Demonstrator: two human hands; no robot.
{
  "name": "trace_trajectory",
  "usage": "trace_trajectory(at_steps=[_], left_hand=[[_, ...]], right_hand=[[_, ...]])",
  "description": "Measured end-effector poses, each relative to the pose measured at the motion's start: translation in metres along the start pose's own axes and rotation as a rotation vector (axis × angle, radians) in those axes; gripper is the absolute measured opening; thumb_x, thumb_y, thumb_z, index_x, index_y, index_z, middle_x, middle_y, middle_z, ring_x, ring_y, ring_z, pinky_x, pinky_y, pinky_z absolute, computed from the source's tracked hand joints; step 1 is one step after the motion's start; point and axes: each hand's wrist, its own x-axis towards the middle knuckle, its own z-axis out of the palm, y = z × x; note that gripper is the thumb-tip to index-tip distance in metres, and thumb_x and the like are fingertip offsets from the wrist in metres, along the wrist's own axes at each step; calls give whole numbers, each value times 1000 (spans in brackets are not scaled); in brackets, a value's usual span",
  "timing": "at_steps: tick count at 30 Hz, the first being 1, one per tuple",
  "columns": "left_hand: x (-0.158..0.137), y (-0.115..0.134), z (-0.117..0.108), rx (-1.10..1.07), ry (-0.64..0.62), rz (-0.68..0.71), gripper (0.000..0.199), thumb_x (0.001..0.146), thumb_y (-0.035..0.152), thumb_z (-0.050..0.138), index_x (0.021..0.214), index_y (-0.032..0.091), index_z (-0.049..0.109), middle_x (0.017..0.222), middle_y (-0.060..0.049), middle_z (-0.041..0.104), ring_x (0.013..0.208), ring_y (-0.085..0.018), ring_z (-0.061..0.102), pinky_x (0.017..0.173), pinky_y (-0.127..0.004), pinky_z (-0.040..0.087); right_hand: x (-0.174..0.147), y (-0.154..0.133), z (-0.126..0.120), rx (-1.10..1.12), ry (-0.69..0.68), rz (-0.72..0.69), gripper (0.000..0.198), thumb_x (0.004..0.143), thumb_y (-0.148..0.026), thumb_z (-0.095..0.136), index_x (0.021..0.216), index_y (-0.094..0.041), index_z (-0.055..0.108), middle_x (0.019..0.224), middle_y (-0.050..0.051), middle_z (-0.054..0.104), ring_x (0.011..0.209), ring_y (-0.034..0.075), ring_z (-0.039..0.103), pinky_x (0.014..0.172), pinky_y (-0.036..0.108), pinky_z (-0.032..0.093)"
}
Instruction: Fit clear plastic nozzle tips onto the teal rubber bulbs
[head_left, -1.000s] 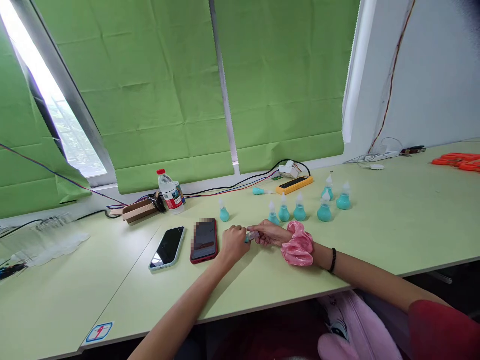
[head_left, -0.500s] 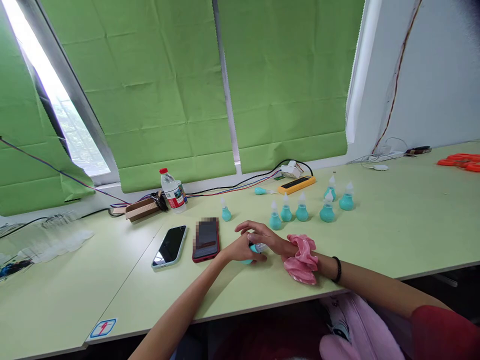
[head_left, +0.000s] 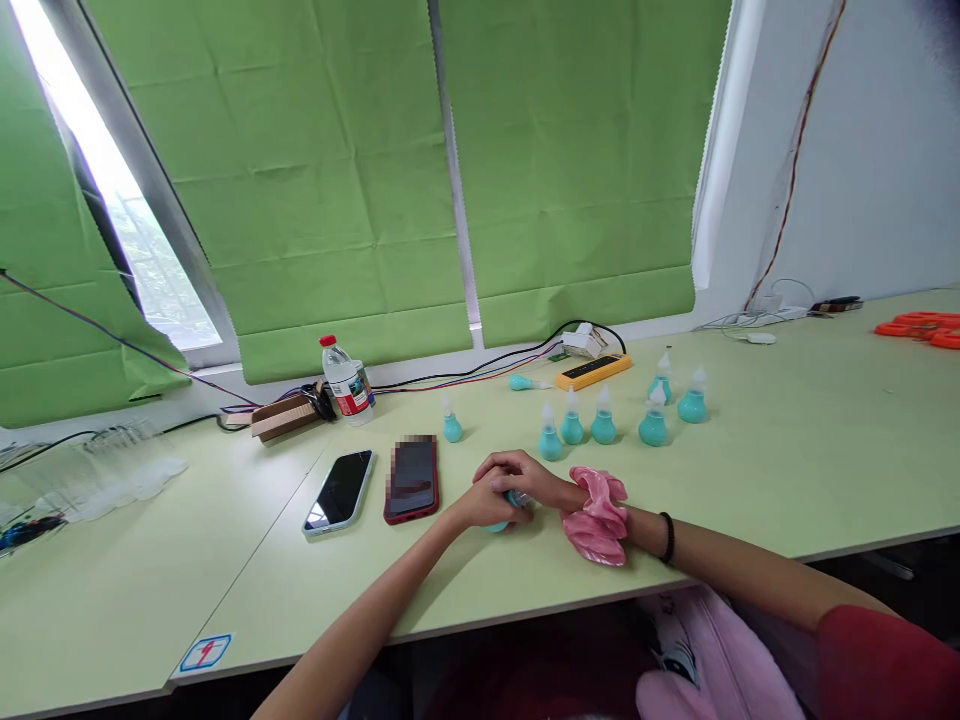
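Note:
A teal bulb nasal aspirator with a clear tip [head_left: 512, 497] is low over the table's near side, partly covered by both hands. My left hand [head_left: 478, 502] is closed around its bulb. Over it lies my right hand [head_left: 536, 478], curled across the left fingers and the clear tip; its fingertips are partly hidden. One upright aspirator [head_left: 452, 427] stands alone beyond the hands. Several more aspirators [head_left: 604, 427] stand in a loose group to the right, and another aspirator [head_left: 521, 383] lies on its side behind.
Left of my hands lie a red-cased phone [head_left: 412, 480] and a pale-cased phone [head_left: 339, 492]. Behind are a red-capped bottle [head_left: 348, 383], a cardboard box [head_left: 285, 418] and a yellow power strip [head_left: 593, 371] with cables. Orange-handled scissors [head_left: 926, 326] rest far right.
My right hand has shifted slightly left, and its fingers have drawn in, curling more closely over the left hand and the aspirator. The other things stay where they were.

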Motion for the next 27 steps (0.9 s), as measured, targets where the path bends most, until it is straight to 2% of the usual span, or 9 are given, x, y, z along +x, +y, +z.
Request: trace_trajectory(at_steps=[8,11,14,18,21,23,25,27], left_hand=[[2,0,3,-15,-17,10,19,51,7,53,51,15,36,46,4,44,40,-7,43,35,-18,29],[3,0,4,51,29,35,19,50,7,54,51,14,37,50,3,44,46,-8,44,39,-18,31],[2,-1,6,115,126,39,17,50,9,55,55,14,40,56,3,45,50,-9,45,40,-18,31],[-3,2,7,138,133,13,11,56,15,54,63,12,47,58,2,48,54,-10,46,45,-19,34],[-5,6,2,96,177,77,31,51,17,62,80,11,53,74,-1,53,68,-12,48,56,-21,39],[-5,6,-4,5,133,105,38,47,17,65,83,11,55,77,-1,54,71,-13,48,61,-21,40],[-3,3,-11,-111,42,77,28,49,19,65,75,10,57,69,0,55,65,-11,49,60,-21,40],[0,-3,-15,-202,21,15,22,51,22,64,69,9,59,62,1,54,57,-9,48,55,-20,40]], right_hand=[[-3,0,4,-72,54,22,20,62,-16,48,78,-14,59,77,2,58,75,15,50,68,24,39],[-4,-3,8,-122,89,34,18,61,-14,49,77,-14,58,76,2,57,73,14,50,66,22,39],[-2,-5,8,-149,103,36,15,62,-14,49,74,-15,58,74,1,57,72,13,50,66,22,39],[4,-3,1,-60,9,17,14,65,-15,47,74,-13,58,74,1,57,73,13,51,68,23,39],[6,0,-7,-41,15,30,13,68,-20,49,74,-12,58,73,2,57,72,13,51,66,22,40],[5,4,-13,-73,56,48,14,68,-23,51,73,-12,57,70,2,56,68,12,51,61,21,40],[4,7,-18,-124,71,76,15,70,-24,50,73,-12,56,67,1,56,61,11,51,55,20,40],[4,9,-22,-198,84,89,15,72,-21,44,75,-12,56,66,1,56,57,10,50,52,20,39]])
